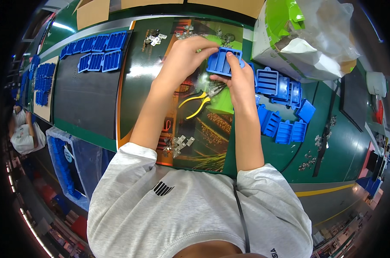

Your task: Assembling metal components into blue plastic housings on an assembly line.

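Note:
My right hand (pixel 241 77) grips a blue plastic battery holder (pixel 220 63) with long parallel slots, its thumb lying over the right side. At the holder's upper left edge, my left hand (pixel 189 53) has its thumb and forefinger pinched together; whatever small piece they may hold is hidden. Below the hands lie pliers (pixel 197 103) with yellow and black handles, jaws pointing up to the right. Small metal contact plates are heaped on the printed mat, one pile (pixel 177 145) near me and another pile (pixel 155 39) at the far left.
More blue holders (pixel 285 92) lie loosely to the right, and rows of them (pixel 102 49) sit on a black mat (pixel 85 90) at left. A large plastic-lined bag (pixel 302 41) stands at far right. Loose metal bits (pixel 308 161) lie on the green table. Another person (pixel 25 133) is at far left.

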`<state>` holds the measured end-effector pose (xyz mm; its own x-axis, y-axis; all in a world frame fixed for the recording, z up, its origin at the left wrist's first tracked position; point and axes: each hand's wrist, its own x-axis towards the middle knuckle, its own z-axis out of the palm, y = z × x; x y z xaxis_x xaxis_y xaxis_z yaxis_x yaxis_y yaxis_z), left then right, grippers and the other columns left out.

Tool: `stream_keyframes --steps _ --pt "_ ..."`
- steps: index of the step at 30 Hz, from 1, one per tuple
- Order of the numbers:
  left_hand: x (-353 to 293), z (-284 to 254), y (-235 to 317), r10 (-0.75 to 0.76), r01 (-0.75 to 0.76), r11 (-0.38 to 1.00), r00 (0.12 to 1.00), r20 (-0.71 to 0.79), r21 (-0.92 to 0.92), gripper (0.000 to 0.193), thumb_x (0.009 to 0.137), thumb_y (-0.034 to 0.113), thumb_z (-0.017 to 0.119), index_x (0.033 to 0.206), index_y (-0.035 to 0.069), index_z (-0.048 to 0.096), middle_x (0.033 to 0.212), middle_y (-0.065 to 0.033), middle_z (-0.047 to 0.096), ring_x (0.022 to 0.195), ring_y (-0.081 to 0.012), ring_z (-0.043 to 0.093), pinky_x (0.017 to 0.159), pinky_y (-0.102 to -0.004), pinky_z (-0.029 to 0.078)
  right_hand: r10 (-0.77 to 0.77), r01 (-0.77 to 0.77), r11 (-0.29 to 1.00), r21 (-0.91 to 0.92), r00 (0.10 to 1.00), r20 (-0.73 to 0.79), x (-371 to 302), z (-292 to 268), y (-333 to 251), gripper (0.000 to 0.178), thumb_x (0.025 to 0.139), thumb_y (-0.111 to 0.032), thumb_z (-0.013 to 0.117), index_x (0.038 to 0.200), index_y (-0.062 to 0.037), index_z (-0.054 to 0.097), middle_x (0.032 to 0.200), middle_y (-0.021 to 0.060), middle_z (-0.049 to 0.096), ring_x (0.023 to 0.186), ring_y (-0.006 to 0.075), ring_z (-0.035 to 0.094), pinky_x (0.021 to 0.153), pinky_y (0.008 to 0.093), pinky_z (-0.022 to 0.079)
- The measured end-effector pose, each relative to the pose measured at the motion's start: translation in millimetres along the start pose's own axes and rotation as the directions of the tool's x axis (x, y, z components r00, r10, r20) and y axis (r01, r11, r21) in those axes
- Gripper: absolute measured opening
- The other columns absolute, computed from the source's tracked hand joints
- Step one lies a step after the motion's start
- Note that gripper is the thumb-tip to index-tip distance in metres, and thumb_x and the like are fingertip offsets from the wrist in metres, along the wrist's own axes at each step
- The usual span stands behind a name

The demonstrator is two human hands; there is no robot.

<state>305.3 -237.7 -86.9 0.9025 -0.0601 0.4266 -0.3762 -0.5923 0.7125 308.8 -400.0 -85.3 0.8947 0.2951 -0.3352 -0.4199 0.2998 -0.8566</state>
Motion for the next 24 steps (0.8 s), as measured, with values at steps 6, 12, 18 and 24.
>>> stream_keyframes --steps 6,12,18,24 --pt "6 -2 30 -0.507 0.522 0.687 0.843 0.180 -0.506 0.035 0.090 0.028 0.059 0.109 -0.002 0.063 0.094 -0.0064 0.066 0.082 -0.0101 0.059 0.068 -0.0262 0.049 -0.192 0.190 0.980 0.062 0.981 0.019 -5 7 -8 0.033 0.096 -0.026 0.049 0.108 0.0043 0.052 0.099 0.0122 0.062 0.083 0.0211 0.065 0.070 0.0341 0.059" --pt "3 15 13 -0.554 0.525 0.478 0.803 0.222 -0.704 0.036 0.089 0.028 0.062 0.111 -0.001 0.060 0.096 -0.0045 0.063 0.086 -0.0099 0.058 0.074 -0.0253 0.047 -0.353 0.355 0.934 -0.041 0.935 0.040 -3 12 1 0.033 0.095 -0.024 0.052 0.111 0.0047 0.051 0.100 0.0125 0.061 0.081 0.0197 0.065 0.072 0.0334 0.058" --pt "3 7 15 -0.419 0.488 0.185 0.825 0.380 -0.853 0.032 0.089 0.024 0.063 0.111 0.002 0.058 0.099 -0.0049 0.061 0.090 -0.0118 0.057 0.072 -0.0262 0.047 -0.526 0.518 0.808 -0.282 0.849 0.053 -6 10 1 0.039 0.092 -0.022 0.058 0.119 0.0058 0.050 0.102 0.0106 0.061 0.091 0.0138 0.059 0.077 0.0295 0.054" --pt "0 9 6 -0.549 0.562 0.187 0.740 0.389 -0.806 0.024 0.088 0.020 0.064 0.105 0.005 0.058 0.092 -0.0009 0.061 0.080 -0.0084 0.055 0.065 -0.0224 0.043 -0.691 0.631 0.539 -0.558 0.710 0.137 8 2 11 0.037 0.087 -0.015 0.064 0.119 -0.0006 0.054 0.118 0.0145 0.060 0.105 0.0253 0.059 0.089 0.0333 0.046"
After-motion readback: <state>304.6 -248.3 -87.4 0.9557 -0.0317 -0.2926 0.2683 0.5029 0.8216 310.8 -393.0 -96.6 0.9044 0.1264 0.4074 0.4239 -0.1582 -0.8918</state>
